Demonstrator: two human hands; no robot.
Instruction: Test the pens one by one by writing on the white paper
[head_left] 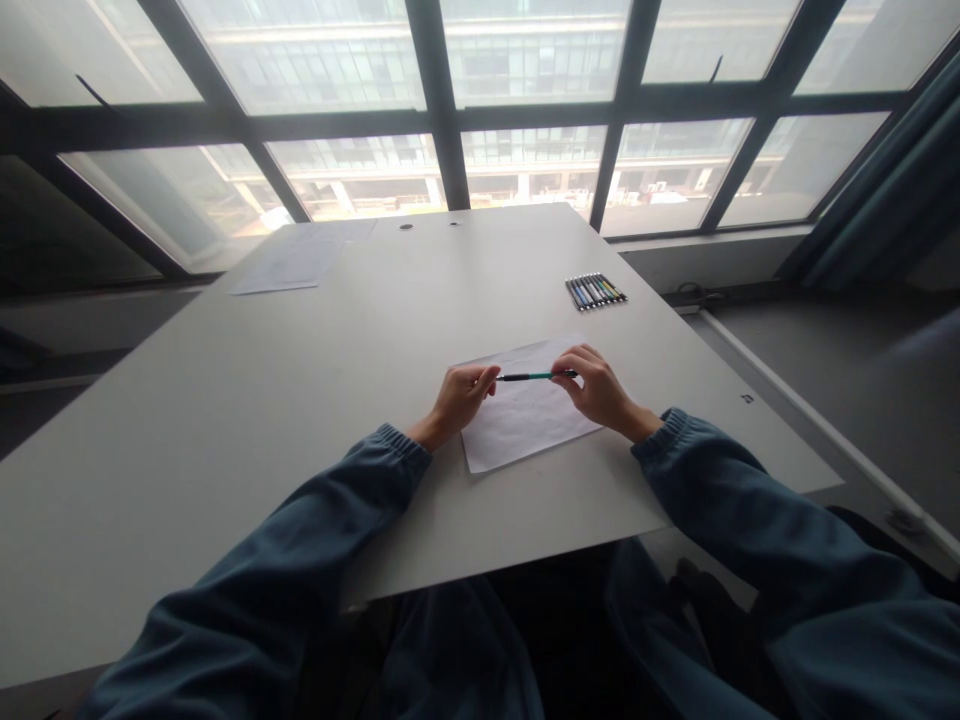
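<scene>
A slim pen [531,377], black toward its left end and teal toward its right, is held level between my two hands. My left hand [463,393] pinches its left tip between thumb and fingers. At the other end, my right hand [592,385] grips the teal part, and a short dark end pokes out past the fingertips. Beneath both hands lies a white sheet of paper [517,430], slightly askew on the table. Whether it bears any writing is too faint to tell.
On the white table [360,350], a row of several pens [595,291] lies beyond my right hand. More paper sheets [289,262] rest at the far left. Two round holes [406,227] sit near the back edge, with large windows behind. A small dark mark [747,398] is at right.
</scene>
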